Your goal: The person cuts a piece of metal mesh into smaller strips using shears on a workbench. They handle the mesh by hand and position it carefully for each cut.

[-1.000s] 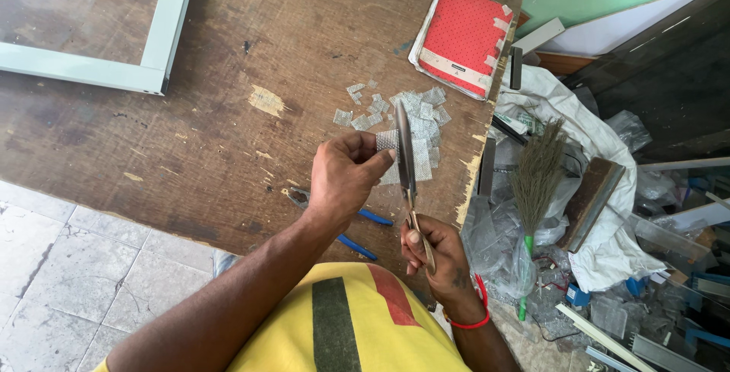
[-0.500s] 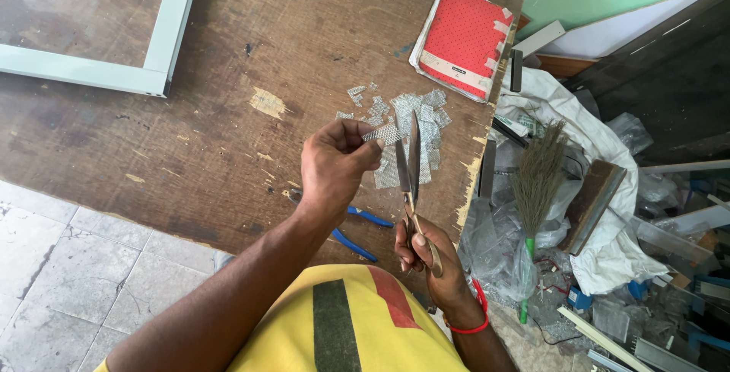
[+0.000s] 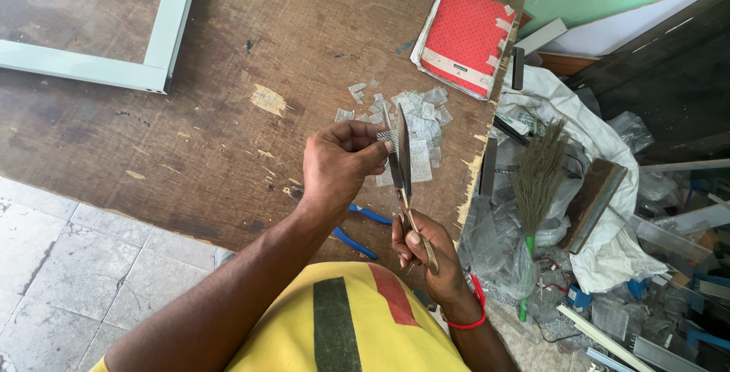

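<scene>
While pinched, mesh strip (image 3: 388,136) between fingers (image 3: 376,147).

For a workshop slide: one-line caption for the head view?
Left hand feeds a mesh strip into scissors held by the right hand above a wooden table.
</scene>
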